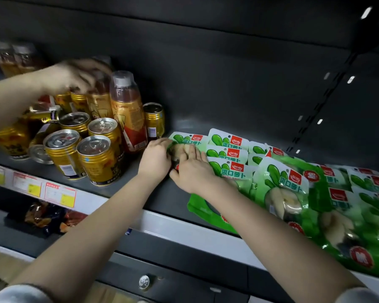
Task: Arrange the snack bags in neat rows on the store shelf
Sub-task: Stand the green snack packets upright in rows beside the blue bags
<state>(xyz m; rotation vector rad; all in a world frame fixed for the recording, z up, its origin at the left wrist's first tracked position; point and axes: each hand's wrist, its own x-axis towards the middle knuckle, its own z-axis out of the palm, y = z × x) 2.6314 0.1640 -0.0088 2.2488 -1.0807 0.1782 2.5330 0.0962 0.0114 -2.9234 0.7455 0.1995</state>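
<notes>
Apparently left hand (155, 159) grips snack bag (185, 138), right hand (192, 171) presses flat; cans (96, 156), bottle (127, 110) just left.

gold cans (96, 158) stand clustered at left, pull-tab tops up, with one tipped can (43, 114) lying on its side among them. just behind stand capped bottles (127, 110) with orange labels (more blurred bottles (13, 57) far left). below run red-edged price tags (59, 194); under those lie dark packets (46, 217), perhaps snacks.
</notes>
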